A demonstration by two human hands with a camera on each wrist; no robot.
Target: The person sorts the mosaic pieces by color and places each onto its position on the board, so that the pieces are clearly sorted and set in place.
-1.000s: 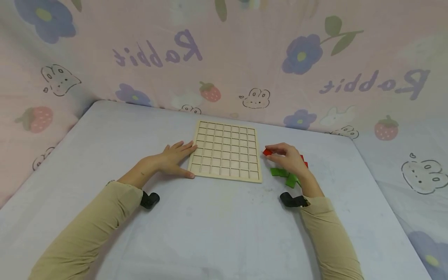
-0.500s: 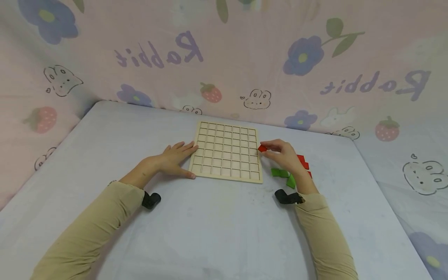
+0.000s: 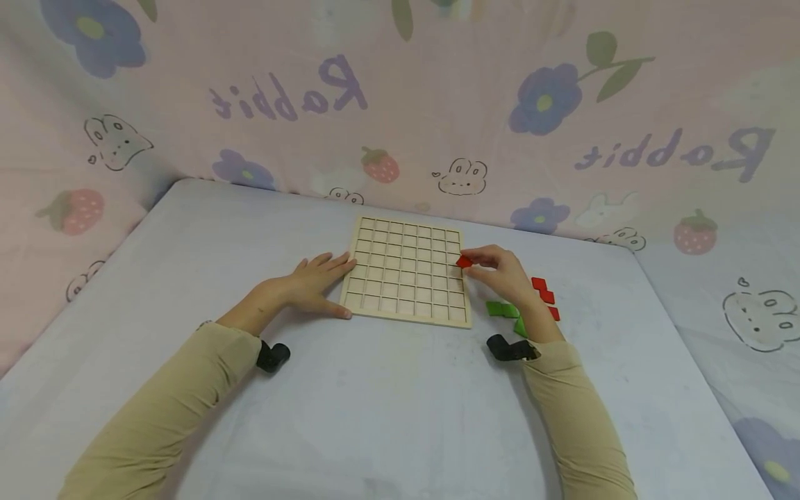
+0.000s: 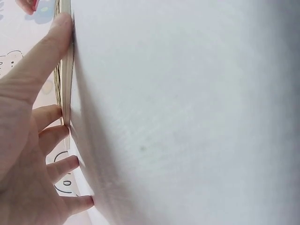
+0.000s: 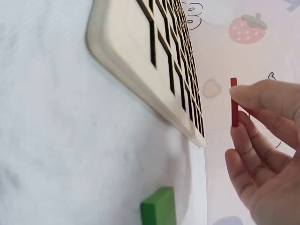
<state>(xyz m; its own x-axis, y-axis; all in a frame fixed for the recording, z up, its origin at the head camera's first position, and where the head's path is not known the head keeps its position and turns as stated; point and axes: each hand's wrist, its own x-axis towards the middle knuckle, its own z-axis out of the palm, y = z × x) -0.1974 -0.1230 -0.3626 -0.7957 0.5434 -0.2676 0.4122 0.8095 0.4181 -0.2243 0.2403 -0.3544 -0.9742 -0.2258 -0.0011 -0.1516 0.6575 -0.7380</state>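
Note:
A pale wooden grid board (image 3: pixel 406 271) lies flat on the table, its square cells bare. Along its left edge rests my left hand (image 3: pixel 312 285), fingers spread, with the thumb and some fingertips touching the rim. In the left wrist view that thumb (image 4: pixel 51 44) presses on the board's side. At the opposite edge, my right hand (image 3: pixel 505 276) pinches a thin red square tile (image 3: pixel 464 262) between thumb and fingers. Seen in the right wrist view, the red tile (image 5: pixel 234 102) is edge-on and held above the table, apart from the board's surface.
Several red tiles (image 3: pixel 546 297) lie right of my right wrist. Green tiles (image 3: pixel 502 309) are grouped below that hand, some partly hidden by the forearm. A cloth backdrop (image 3: pixel 400 104) with rabbits and flowers rises behind the white table (image 3: pixel 400 396).
My right hand has moved left with the red tile, from beside the board to over its right edge. More of the loose red tiles now shows. The left hand stays in place.

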